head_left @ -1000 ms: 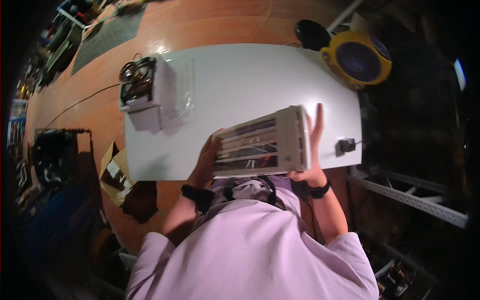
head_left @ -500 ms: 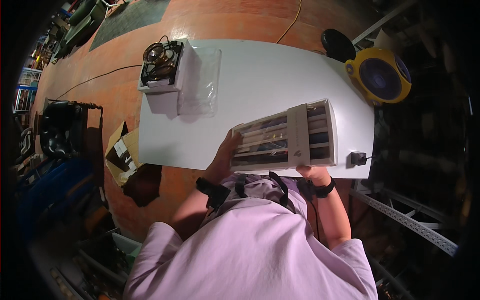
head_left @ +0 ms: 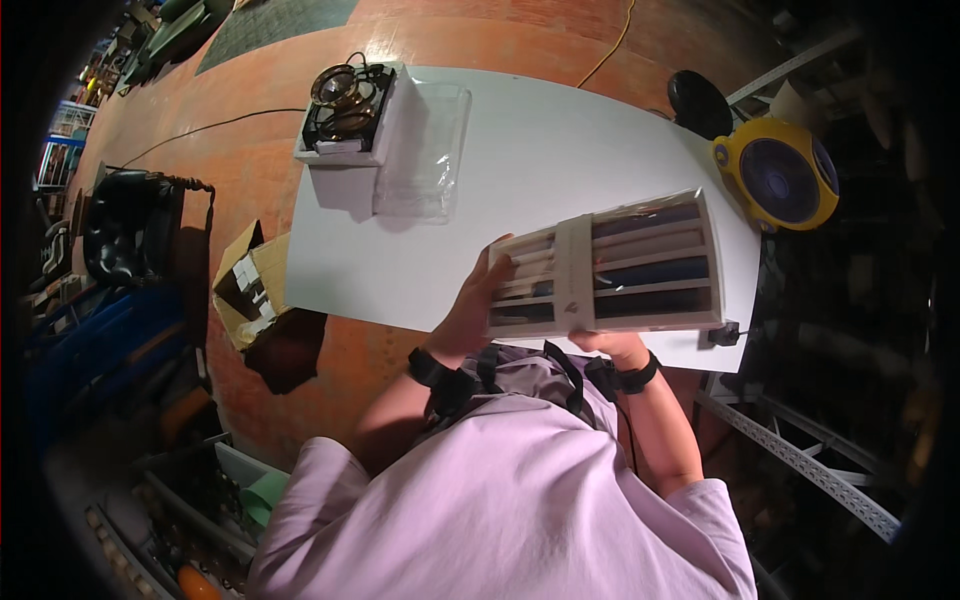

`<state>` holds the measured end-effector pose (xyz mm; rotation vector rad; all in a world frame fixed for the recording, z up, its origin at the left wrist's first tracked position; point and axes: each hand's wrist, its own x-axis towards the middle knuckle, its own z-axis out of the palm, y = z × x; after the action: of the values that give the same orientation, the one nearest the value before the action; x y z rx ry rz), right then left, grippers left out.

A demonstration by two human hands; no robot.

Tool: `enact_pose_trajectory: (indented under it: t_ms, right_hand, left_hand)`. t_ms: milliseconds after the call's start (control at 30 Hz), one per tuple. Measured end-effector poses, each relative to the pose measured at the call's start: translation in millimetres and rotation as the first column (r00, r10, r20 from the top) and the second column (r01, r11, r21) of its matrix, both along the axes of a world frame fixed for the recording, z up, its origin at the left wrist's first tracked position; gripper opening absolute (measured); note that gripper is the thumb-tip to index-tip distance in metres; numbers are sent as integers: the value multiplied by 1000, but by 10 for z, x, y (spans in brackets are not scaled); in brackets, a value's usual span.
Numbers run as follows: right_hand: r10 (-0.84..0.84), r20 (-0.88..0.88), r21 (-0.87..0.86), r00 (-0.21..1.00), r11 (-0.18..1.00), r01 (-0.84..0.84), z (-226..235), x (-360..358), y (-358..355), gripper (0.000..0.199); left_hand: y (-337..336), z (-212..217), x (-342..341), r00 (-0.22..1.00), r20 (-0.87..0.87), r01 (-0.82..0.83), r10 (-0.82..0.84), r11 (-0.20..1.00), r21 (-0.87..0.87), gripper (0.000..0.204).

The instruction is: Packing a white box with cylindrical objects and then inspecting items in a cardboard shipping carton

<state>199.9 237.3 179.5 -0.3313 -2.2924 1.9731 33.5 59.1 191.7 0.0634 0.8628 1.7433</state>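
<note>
"Tabletop (head_left: pixel 560 150) — any room?"
"It's stretching white to the far edge, orange floor (head_left: pixel 450 35) lying beyond."
"Left hand (head_left: pixel 470 308) and right hand (head_left: pixel 618 346) are holding the windowed box (head_left: pixel 605 265) — toward the tabletop's near-right corner."

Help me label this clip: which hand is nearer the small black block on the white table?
Right. The right hand is just left of the block; the left hand is much farther left.

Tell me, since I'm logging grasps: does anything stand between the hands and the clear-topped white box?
Nothing visible does: the left hand touches the left end of the clear-topped white box, and the right hand its near edge. Contact beneath the box is hidden.
</note>
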Motion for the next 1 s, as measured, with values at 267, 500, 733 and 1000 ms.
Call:
enact_pose_trajectory:
  t_ms: [267, 500, 733, 1000]
  right_hand:
    - [87, 27, -284, 996, 956, -76, 40, -355, -100, 84]
    - [303, 191, 222, 934, 913, -342, -948, -1292, -169, 62]
    - [176, 147, 687, 973, 690, -229, -1577, -2539, -866, 36]
    - [57, 191, 859, 980, 473, -195, -2159, -3078, -878, 27]
  left_hand:
    - [-232, -173, -131, 971, -66, -233, 230, 972, -41, 60]
    - [-1734, -830, -435, 834, -115, -550, 540, 792, -266, 54]
    - [-3227, -955, -188, 570, -565, -821, 597, 431, -374, 47]
    - [-3466, -705, 168, 509, -568, -836, 647, 215, -504, 52]
